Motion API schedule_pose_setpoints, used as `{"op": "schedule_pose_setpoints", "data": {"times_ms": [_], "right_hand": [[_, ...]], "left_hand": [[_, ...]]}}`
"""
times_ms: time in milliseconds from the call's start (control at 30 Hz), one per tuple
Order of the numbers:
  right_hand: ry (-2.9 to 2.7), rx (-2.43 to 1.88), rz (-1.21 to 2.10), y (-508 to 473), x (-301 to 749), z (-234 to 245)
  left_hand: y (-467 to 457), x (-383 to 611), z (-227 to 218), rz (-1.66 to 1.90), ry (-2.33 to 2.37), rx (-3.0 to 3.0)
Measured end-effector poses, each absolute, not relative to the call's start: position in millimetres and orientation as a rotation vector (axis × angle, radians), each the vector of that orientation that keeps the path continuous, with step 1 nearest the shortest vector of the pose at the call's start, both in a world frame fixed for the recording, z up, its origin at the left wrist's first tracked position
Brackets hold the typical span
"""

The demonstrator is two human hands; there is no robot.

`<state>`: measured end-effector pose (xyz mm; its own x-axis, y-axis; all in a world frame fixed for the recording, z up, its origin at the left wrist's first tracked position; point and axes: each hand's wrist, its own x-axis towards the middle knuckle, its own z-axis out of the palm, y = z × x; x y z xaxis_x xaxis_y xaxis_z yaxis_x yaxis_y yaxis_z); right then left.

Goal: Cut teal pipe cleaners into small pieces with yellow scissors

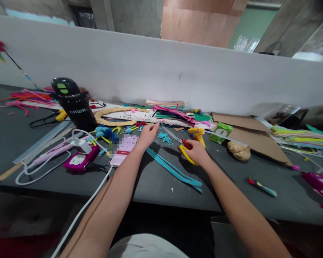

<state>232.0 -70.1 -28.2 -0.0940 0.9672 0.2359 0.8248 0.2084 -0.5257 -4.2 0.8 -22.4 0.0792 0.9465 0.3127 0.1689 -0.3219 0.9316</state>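
Note:
My right hand point(196, 152) is wrapped round the handles of scissors point(174, 137) with red and yellow grips; their blades point up and left toward my other hand. My left hand point(150, 134) is closed in a pinch near the blade tips, and whatever it holds is too small to make out. Just below the blades lie short cut blue pieces point(164, 137). Long blue pipe cleaners point(174, 172) stretch across the table between my forearms. A yellow glue gun point(197, 134) sits right behind my right hand.
A phone point(127, 145) lies beside my left wrist, near a purple power strip point(80, 157) with white cables. A black bottle point(74, 104) stands at the left. To the right are cardboard point(258, 139), a brown lump point(239, 150) and a utility knife point(262, 187).

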Motion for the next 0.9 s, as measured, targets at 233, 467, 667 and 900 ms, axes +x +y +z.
{"op": "schedule_pose_setpoints", "data": {"times_ms": [233,467,667,900], "right_hand": [[-1.991,-1.63,0.37,-68.4,234.6,-29.9],[-2.0,-1.62,0.372,-67.2,235.2,-31.8],[-2.01,-1.614,0.407,-67.6,234.8,-31.0],[-1.931,-1.618,0.482,-70.5,232.1,-27.1]], "left_hand": [[-1.9,-5.2,-19.6,1.32,1.119,1.635],[-1.4,-4.8,-18.9,1.31,1.124,1.644],[-1.8,-6.2,-18.4,1.317,1.143,1.669],[-2.3,-6.8,-16.7,1.309,1.157,1.709]]}}
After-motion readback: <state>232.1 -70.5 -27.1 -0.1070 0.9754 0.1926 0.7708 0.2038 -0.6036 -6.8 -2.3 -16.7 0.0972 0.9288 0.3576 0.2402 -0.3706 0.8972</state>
